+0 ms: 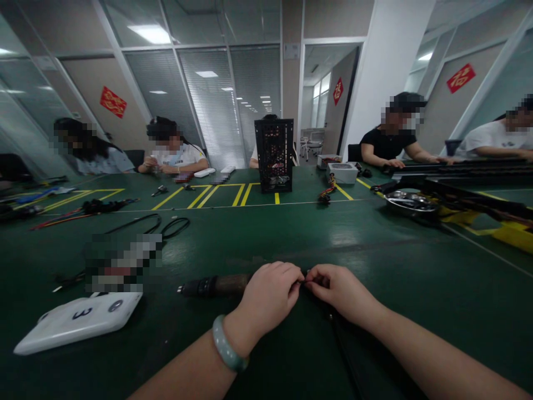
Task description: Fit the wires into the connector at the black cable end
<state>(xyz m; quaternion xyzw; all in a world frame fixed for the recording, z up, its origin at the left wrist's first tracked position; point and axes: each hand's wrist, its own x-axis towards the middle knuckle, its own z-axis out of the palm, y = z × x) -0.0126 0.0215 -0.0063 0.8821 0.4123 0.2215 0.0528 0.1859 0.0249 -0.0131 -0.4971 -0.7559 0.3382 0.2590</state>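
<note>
A black cable (346, 355) trails toward the person; the left hand (268, 291) and right hand (342, 291), fingers pinched together, meet at a dark piece (304, 281) too small to name; a power screwdriver (229, 285) lies beside the left hand on the green table (233, 233); beyond, a black computer case (275, 155) stands upright.

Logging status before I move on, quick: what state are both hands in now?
Left hand: closed in a pinch on a small dark piece, too small to identify.
Right hand: closed in a pinch, apparently on the same piece.
</note>
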